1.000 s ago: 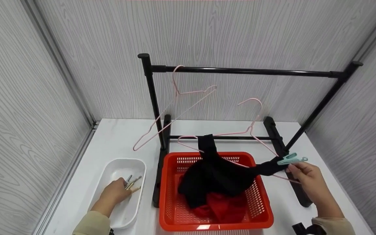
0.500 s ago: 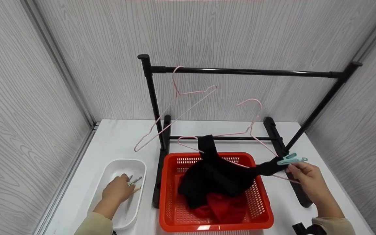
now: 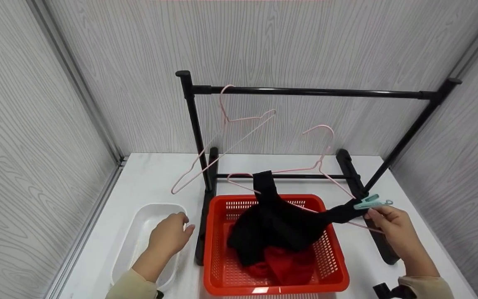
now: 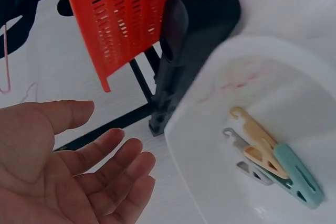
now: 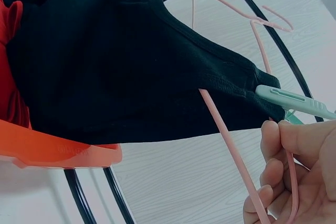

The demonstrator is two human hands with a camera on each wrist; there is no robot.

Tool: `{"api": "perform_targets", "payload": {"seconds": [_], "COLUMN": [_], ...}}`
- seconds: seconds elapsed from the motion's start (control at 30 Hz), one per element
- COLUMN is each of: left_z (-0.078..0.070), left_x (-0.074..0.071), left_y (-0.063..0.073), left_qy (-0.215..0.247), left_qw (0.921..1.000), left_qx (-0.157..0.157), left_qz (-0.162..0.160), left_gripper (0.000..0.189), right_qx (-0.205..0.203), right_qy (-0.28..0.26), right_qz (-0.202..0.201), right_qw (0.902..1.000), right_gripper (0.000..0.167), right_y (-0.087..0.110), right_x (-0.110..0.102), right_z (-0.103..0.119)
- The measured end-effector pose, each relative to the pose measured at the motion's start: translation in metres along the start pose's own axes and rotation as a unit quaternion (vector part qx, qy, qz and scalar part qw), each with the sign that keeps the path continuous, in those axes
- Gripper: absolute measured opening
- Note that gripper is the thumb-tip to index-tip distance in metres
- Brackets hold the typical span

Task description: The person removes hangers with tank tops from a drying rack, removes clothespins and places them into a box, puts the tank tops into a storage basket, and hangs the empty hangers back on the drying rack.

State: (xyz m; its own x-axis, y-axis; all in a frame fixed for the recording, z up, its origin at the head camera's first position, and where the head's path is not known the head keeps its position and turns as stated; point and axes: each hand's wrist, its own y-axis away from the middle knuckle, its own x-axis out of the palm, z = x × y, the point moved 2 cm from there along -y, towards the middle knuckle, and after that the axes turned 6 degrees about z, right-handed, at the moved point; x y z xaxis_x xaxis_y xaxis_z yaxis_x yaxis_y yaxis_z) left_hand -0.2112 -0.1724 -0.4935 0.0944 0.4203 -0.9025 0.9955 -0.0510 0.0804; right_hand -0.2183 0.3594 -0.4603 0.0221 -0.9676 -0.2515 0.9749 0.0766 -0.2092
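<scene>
My left hand [image 3: 169, 234] hovers over the right rim of the white tray [image 3: 123, 243], its palm bare and fingers loosely spread in the left wrist view. In that tray lie several clothespins, among them a beige one [image 4: 266, 155], a teal one [image 4: 300, 176] and a grey one [image 4: 254, 172]. My right hand [image 3: 394, 226] holds the end of a pink hanger [image 3: 332, 139], thumb and forefinger pinching by the strap. On this hanger hangs a black sleeveless top [image 3: 293, 226], its right strap clipped by a teal clothespin [image 5: 289, 99]. The top's lower part sags into the red basket [image 3: 239, 289].
A black clothes rack [image 3: 318, 91] stands behind, with another pink hanger [image 3: 199, 168] hooked at the left of its rail. Red cloth [image 3: 291, 265] lies in the basket under the top. The rack's left foot [image 3: 201, 245] runs between tray and basket.
My left hand has lifted away from the clothespins in the tray and moved right, over the rim, with its fingers opened. The right hand keeps its hold on the hanger.
</scene>
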Motion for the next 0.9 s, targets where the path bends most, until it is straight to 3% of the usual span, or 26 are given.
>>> {"api": "perform_targets", "payload": {"seconds": [0.33, 0.47, 0.7, 0.9], "left_z": [-0.039, -0.060, -0.098, -0.132], "left_x": [-0.007, -0.009, -0.016, -0.017], "left_y": [-0.004, -0.008, -0.011, -0.019], "left_qy": [0.040, 0.054, 0.062, 0.053], "left_qw": [0.9977, 0.9930, 0.9743, 0.9495], "left_qx": [0.034, 0.077, 0.165, 0.244], "left_qz": [-0.043, -0.071, -0.141, -0.190], "left_gripper": [0.022, 0.015, 0.011, 0.016], "right_qx": [-0.002, 0.005, 0.008, 0.010], "right_qy": [0.034, 0.053, 0.081, 0.067], "right_qz": [0.018, 0.013, 0.016, 0.013], "right_qw": [0.9992, 0.9985, 0.9965, 0.9976], "right_gripper": [0.022, 0.022, 0.024, 0.023], "right_y": [-0.001, 0.000, -0.002, -0.002], "right_x": [-0.001, -0.001, 0.001, 0.000], "right_z": [0.001, 0.001, 0.003, 0.003]}}
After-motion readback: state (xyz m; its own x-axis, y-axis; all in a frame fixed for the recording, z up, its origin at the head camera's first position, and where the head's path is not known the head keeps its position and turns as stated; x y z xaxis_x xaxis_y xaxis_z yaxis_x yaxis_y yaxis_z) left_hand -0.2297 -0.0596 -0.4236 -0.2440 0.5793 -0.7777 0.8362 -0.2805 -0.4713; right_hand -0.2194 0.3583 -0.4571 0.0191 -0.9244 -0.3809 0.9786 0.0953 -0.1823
